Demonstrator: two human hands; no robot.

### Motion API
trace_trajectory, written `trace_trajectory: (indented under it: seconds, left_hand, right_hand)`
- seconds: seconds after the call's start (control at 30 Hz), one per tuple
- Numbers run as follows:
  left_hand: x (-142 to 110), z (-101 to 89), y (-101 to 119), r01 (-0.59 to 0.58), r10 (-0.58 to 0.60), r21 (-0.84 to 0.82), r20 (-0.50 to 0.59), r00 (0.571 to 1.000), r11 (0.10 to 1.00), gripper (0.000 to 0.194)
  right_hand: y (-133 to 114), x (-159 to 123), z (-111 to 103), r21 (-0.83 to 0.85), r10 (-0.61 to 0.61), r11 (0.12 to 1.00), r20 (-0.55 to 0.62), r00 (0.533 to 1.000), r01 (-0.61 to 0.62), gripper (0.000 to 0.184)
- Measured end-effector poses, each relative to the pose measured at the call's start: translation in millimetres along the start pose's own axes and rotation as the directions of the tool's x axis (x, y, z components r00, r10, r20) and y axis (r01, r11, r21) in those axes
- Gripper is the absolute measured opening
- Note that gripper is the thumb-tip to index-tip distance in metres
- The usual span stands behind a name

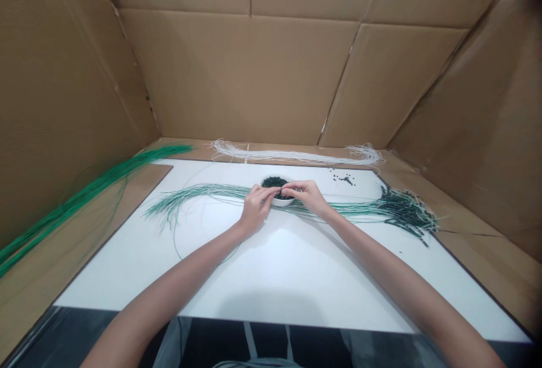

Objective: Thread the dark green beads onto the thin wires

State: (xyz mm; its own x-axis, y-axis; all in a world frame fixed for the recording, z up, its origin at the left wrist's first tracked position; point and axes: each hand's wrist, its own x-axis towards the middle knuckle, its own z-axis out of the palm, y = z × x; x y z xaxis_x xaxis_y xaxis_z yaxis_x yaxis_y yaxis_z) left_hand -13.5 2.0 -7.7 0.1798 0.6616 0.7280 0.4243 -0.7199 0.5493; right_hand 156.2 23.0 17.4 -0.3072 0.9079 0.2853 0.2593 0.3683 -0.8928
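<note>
Left hand [257,207] and right hand [306,195] pinched closed at the fingertips over the bowl [283,202] of dark beads [274,182], near the board's [288,269] far edge, whether a bead is gripped not determinable, green wires [203,190] passing beneath both hands

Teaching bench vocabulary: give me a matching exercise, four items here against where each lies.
Items:
1 white bowl
2 white strand bundle
3 green strand bundle
4 scattered dark pellets

Places:
A cardboard left of the white board
B between left hand and right hand
C board's far right corner
D cardboard beyond the board

Pairs: 1B, 2D, 3A, 4C
</note>
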Motion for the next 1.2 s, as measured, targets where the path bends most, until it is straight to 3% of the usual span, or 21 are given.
trace_trajectory:
  seconds: [0.53,1.0,1.2]
  left_hand:
    - [0.3,1.0,-0.3,0.017,-0.017,0.004,0.0,1.0,1.0,0.022]
    - [-0.9,0.8,-1.0,0.016,-0.016,-0.001,-0.014,1.0,1.0,0.021]
    - [-0.8,1.8,-1.5,0.043,-0.043,-0.016,0.004,0.999,0.999,0.023]
  right_hand:
    - [-1.1,-0.7,0.5,-0.054,-0.013,0.998,-0.019,1.0,0.012,0.026]
    - [-2.2,-1.8,1.6,0.048,0.032,0.998,0.008,0.999,-0.032,0.025]
    - [-5.7,-3.4,2.7,0.005,0.011,1.0,-0.055,0.998,-0.011,0.025]
